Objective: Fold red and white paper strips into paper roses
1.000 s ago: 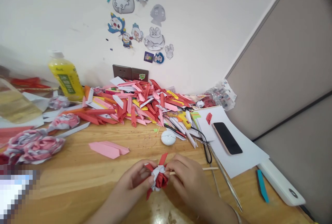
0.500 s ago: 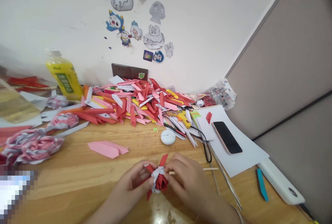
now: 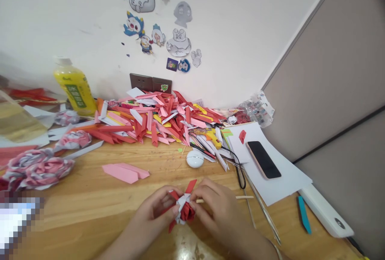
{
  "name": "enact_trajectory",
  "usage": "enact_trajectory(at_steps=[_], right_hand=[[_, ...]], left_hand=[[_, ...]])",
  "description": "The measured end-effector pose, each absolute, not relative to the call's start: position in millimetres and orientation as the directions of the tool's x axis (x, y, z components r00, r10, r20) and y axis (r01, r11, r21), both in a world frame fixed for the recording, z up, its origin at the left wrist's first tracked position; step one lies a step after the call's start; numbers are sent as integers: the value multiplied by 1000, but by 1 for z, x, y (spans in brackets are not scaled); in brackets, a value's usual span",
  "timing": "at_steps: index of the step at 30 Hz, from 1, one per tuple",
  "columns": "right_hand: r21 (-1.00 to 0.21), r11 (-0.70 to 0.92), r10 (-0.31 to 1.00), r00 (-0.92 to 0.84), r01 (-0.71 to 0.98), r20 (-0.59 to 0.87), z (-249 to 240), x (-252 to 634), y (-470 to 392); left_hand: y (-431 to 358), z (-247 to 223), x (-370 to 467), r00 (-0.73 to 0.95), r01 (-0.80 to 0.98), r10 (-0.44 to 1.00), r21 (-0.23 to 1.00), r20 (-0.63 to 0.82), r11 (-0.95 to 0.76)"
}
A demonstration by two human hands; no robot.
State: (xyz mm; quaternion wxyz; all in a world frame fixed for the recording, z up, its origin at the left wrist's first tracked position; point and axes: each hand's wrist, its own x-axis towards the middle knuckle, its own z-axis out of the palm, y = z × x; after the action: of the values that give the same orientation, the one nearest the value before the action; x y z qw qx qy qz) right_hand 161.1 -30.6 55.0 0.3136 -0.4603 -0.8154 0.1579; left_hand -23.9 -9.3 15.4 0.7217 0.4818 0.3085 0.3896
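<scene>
A red and white folded-paper flower [image 3: 186,211] is held between both hands, low in the middle of the head view. My left hand [image 3: 161,208] is closed on its left side, the thumb on a white strip. Fingers and thumb of my right hand [image 3: 215,206] pinch its right edge. Red paper ends stick out at the top and lower left. A thin wooden stick [image 3: 244,197] passes behind or under my right hand; I cannot tell whether it is attached to the flower. Folded pink strips [image 3: 125,172] lie on the table to the left.
A heap of folded paper strips [image 3: 150,121] runs along the wall. Nearby are a yellow glue gun [image 3: 214,137], white rounded case [image 3: 195,159], phone [image 3: 264,159] on white paper, metal wires [image 3: 266,216], yellow-drink bottle [image 3: 73,87], and finished paper flowers [image 3: 39,167].
Almost nothing differs. The flower has shifted very slightly in my fingers, its upper red end leaning a little further right.
</scene>
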Motion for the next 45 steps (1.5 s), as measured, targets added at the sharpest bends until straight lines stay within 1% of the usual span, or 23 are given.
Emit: enact_trajectory(at_steps=[5,9,17,20,25,30,32,36,38,40,43,45], right_hand=[[-571,483,876,-378,664,301,56,161,-30],[-580,486,874,-367,654,318,55,161,-30],[-533,484,874,-355,694,331,52,162,-30],[-489,512,854,-360,706,374,51,162,-30],[-380,582,786,-377,719,490,49,160,-31],[-299,639,720,-414,709,557,53,157,-31],[-312,648,719,-423,695,551,55,157,-30],[-429,563,818,-403,707,410,57,160,-30],[-439,534,839,-388,722,382,57,161,-30],[-391,559,815,-398,731,421,56,161,-31],[-280,618,745,-434,734,507,55,161,-32],[-225,639,711,-455,735,536,56,160,-32]], left_hand=[[-10,17,-24,513,-262,856,937,-66,229],[-9,16,-23,513,-272,856,935,-57,225],[-9,12,-24,502,-300,862,923,-63,242],[-9,13,-24,500,-298,864,923,-65,242],[-9,17,-24,490,-260,867,934,-91,245],[-10,17,-24,480,-255,873,938,-88,235],[-10,17,-23,479,-250,873,939,-90,235],[-11,16,-23,504,-262,861,938,-69,228],[-10,16,-23,517,-275,854,933,-60,232],[-8,16,-23,515,-274,854,931,-69,240],[-7,17,-24,483,-231,869,943,-103,241],[-7,19,-24,471,-202,874,949,-122,242]])
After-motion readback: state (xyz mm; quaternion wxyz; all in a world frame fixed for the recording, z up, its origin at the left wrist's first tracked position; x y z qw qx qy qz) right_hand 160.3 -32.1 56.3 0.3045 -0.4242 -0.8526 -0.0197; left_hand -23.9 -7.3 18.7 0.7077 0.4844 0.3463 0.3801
